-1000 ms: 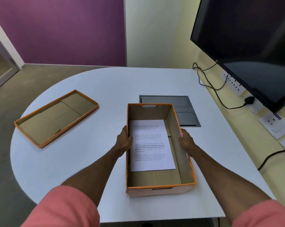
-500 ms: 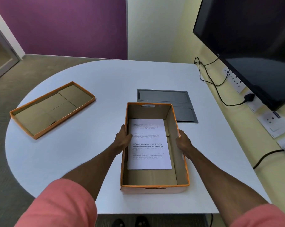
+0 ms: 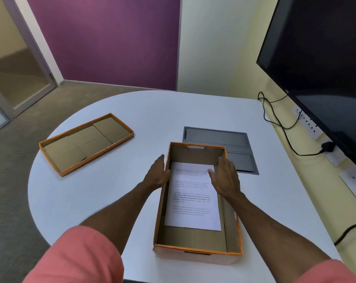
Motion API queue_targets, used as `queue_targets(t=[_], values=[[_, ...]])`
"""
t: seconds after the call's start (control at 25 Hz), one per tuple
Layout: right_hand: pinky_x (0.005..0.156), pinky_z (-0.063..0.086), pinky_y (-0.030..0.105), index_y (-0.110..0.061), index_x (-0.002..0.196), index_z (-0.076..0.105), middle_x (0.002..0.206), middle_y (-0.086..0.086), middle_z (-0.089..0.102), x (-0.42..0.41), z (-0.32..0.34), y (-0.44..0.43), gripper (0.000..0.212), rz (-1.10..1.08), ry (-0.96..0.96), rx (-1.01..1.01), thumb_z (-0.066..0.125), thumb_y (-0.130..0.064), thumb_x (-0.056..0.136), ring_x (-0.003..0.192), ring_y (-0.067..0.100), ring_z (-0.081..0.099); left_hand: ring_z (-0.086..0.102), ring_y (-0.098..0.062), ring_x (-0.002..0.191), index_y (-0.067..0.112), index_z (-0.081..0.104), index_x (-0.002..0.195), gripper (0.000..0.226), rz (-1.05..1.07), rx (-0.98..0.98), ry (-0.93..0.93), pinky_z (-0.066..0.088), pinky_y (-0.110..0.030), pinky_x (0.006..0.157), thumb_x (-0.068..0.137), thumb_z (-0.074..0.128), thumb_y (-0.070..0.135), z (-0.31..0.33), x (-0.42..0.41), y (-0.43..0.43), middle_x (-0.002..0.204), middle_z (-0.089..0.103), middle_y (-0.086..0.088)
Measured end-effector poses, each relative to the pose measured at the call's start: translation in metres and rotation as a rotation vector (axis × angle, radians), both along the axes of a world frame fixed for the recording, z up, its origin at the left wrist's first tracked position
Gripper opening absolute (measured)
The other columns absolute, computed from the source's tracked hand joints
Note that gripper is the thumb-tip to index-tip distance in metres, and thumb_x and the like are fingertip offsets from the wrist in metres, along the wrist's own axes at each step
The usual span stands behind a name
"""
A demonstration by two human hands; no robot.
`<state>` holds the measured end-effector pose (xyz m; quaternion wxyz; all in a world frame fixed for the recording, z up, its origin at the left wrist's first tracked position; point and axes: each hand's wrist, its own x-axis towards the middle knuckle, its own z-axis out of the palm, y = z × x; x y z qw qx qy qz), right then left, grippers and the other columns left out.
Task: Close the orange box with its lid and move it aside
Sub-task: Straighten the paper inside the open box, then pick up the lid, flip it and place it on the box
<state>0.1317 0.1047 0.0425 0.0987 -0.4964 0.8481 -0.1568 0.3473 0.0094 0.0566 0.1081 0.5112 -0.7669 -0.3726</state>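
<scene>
The orange box (image 3: 197, 201) sat open on the white counter (image 3: 132, 111), near its front edge, with a printed sheet (image 3: 192, 198) lying flat on its floor. The left hand (image 3: 157, 172) lay against the outside of the box's left wall, fingers stretched forward along the rim, gripping nothing that could be seen. The right hand (image 3: 226, 176) hovered over the box's right side, palm down and fingers spread, its fingertips above the sheet's top corner; whether it touched the wall or the paper could not be told. The lid (image 3: 86, 144) lay upside down on the counter well to the left of the box, apart from it, its brown inside facing up. Just behind the box a grey panel (image 3: 216, 136) sat flush in the counter. A dark screen (image 3: 320, 58) hung at the right.
</scene>
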Motion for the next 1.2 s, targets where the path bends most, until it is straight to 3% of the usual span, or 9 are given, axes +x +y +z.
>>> queue_targets(t=[0.08, 0.28, 0.36, 0.52, 0.84, 1.2], values=[[0.119, 0.016, 0.045, -0.007, 0.148, 0.025, 0.157, 0.017, 0.025, 0.010, 0.008, -0.014, 0.067, 0.055, 0.085, -0.004, 0.039, -0.046, 0.096, 0.147, 0.033, 0.016, 0.016, -0.027, 0.149, 0.006, 0.011, 0.152, 0.064, -0.041, -0.098, -0.107, 0.015, -0.043, 0.122, 0.099, 0.041, 0.027, 0.004, 0.007, -0.008, 0.161, 0.015, -0.012], [0.117, 0.022, 0.054, -0.004, 0.141, 0.039, 0.148, 0.020, 0.041, 0.045, 0.023, -0.045, 0.073, 0.183, 0.233, -0.073, 0.027, -0.056, 0.091, 0.142, 0.037, 0.030, 0.010, -0.026, 0.149, 0.008, 0.010, 0.152, 0.061, -0.076, -0.305, -0.304, 0.005, -0.050, 0.120, 0.100, 0.034, 0.029, 0.020, 0.034, -0.021, 0.162, 0.010, -0.011], [0.119, 0.014, 0.052, -0.007, 0.145, 0.034, 0.153, 0.018, 0.034, 0.059, 0.026, -0.059, 0.078, 0.198, 0.191, -0.056, 0.020, -0.060, 0.090, 0.146, 0.033, 0.022, 0.008, -0.025, 0.150, 0.008, 0.009, 0.152, 0.062, -0.039, -0.315, -0.326, 0.004, -0.051, 0.120, 0.101, 0.031, 0.035, 0.022, 0.050, -0.027, 0.162, 0.009, -0.011], [0.120, 0.007, 0.050, -0.012, 0.149, 0.023, 0.159, 0.014, 0.019, 0.091, 0.035, -0.088, 0.071, 0.240, 0.098, -0.070, 0.031, -0.056, 0.094, 0.149, 0.030, 0.008, 0.005, -0.025, 0.150, 0.009, 0.008, 0.153, 0.067, 0.039, -0.291, -0.333, 0.003, -0.050, 0.121, 0.100, 0.027, 0.046, 0.029, 0.089, -0.044, 0.163, 0.007, -0.010], [0.121, 0.000, 0.048, -0.013, 0.151, 0.016, 0.161, 0.014, 0.011, 0.176, 0.040, -0.153, 0.074, 0.352, 0.122, -0.064, 0.025, -0.059, 0.094, 0.150, 0.029, 0.003, 0.011, -0.025, 0.149, 0.011, 0.016, 0.152, 0.069, 0.124, -0.312, -0.333, 0.006, -0.052, 0.120, 0.098, 0.028, 0.052, 0.038, 0.171, -0.094, 0.162, 0.012, -0.010], [0.122, 0.002, 0.048, -0.012, 0.150, 0.019, 0.161, 0.015, 0.014, 0.285, 0.014, -0.256, 0.075, 0.380, 0.118, -0.007, 0.027, -0.060, 0.093, 0.150, 0.029, 0.004, 0.009, -0.025, 0.150, 0.011, 0.016, 0.151, 0.068, 0.107, -0.258, -0.404, 0.006, -0.051, 0.121, 0.098, 0.031, 0.050, 0.009, 0.277, -0.200, 0.162, 0.010, -0.009]])
